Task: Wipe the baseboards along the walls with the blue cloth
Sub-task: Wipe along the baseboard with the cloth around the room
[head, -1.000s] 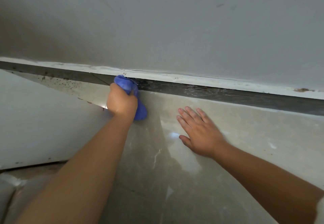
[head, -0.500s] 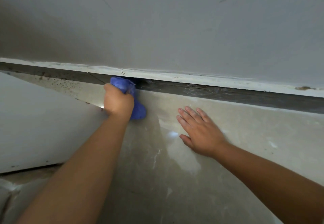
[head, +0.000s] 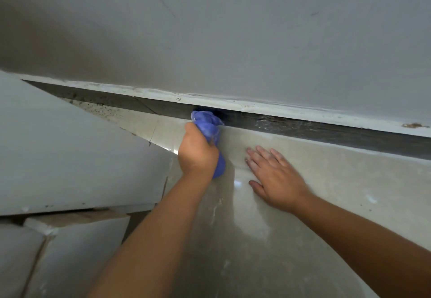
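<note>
Left hand (head: 198,152) is closed in a fist around the cloth (head: 208,125), a bunched blue rag of soft, crumpled fabric. One wad sticks out above the knuckles and a second lobe hangs out below the heel of the hand. The upper wad is pressed against the baseboard (head: 326,132), at the point where the board meets the floor (head: 338,181).

Baseboard: a long, flat, dark strip running along the foot of the wall (head: 233,41). To the right of the cloth its surface is glossy, with pale swirled smears. To the left of the cloth it looks duller and carries dark specks. A diagonal joint line crosses it left of the cloth. Along its upper edge lies an uneven white band of paint or filler, chipped in places, with a brownish blotch at the far right.

Right hand (head: 275,178) lies flat on the floor, palm down, fingers straight and slightly spread, thumb out to the side. It holds nothing. It is near the left hand but does not touch it or the cloth.

Floor: smooth, polished beige tile with faint veining, white streaks and a bright glare spot just beside the right thumb. Dark crumbs are scattered on the tile close to the baseboard at the left.

Wall: matt grey-white, plain, with a few thin scuff lines.

A large, smooth white panel (head: 70,157) occupies the left side, with pale blocks below it; their identity cannot be determined.
</note>
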Tool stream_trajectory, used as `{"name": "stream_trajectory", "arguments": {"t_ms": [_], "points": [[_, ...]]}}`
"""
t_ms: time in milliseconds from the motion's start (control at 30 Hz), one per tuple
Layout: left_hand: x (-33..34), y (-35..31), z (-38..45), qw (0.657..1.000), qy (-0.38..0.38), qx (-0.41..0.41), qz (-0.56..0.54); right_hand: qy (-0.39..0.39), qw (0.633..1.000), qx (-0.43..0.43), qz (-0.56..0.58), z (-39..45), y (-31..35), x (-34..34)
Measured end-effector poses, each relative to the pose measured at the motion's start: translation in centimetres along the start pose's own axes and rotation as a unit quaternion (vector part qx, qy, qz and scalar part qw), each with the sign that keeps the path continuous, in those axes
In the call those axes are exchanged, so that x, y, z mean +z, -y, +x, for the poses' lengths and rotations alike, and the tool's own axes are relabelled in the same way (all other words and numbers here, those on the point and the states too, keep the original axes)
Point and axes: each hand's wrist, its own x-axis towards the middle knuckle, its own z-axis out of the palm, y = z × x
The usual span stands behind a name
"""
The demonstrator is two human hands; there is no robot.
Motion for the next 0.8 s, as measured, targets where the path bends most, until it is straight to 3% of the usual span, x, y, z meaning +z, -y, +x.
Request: {"name": "stream_trajectory", "arguments": {"t_ms": [133, 300, 433, 533, 800], "points": [[-1.4, 0.5, 1.1, 0.999, -0.021, -0.035, -0.018, 0.005, 1.000, -0.001, -0.003, -0.1, 0.0, 0.1], [0.1, -2.1, 0.1, 1.000, 0.004, 0.020, 0.001, 0.013, 1.000, 0.002, 0.010, 0.1, -0.2, 0.0], [1.0, -2.3, -0.7, 0.991, 0.019, 0.091, 0.097, -0.008, 1.000, -0.005, 0.016, 0.2, -0.4, 0.1], [1.0, -1.1, -0.8, 0.989, 0.003, 0.130, 0.072, 0.006, 1.000, -0.003, 0.007, 0.2, -0.1, -0.2], [-1.1, 1.8, 3.5, 0.998, -0.027, -0.029, 0.041, 0.000, 1.000, 0.003, -0.018, -0.4, -0.2, 0.0]]}}
